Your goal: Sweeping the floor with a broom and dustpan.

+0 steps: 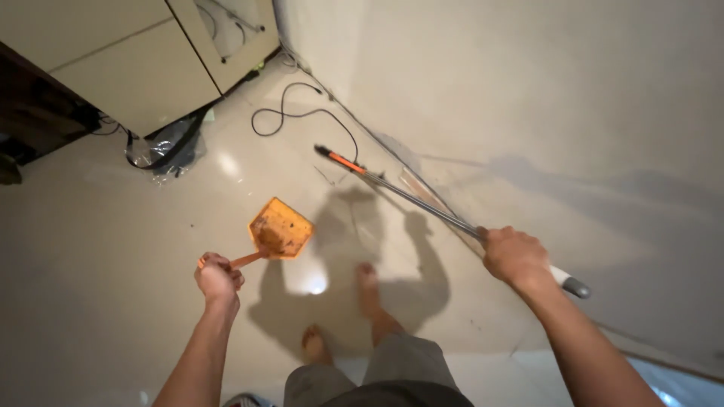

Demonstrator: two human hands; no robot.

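Two hands are in the head view, and each one holds one tool. The left hand (219, 277) is closed in a fist around the thin handle of one orange dustpan (280, 230). The pan is held out in front of the person, above the shiny floor (98, 226), and there is brownish dirt inside its flat square tray. The right hand (514, 257) is closed around one long metal pole (422, 202), near its upper end; a white and grey grip sticks out behind the hand. The pole goes down and away to the left, and its far end, which is orange and black, is at the floor close to the wall (543, 90). I cannot tell what kind of head the pole has.

Two bare feet (367, 286) stand on the floor between the two arms, below the dustpan. One black cable (302, 114) lies in loops on the floor beyond the end of the pole, near the foot of the wall. One cream cabinet (136, 68) fills the upper left corner, and one crumpled clear plastic bag (162, 151) lies just beside its base. The shadow of the person falls on the floor under the dustpan.
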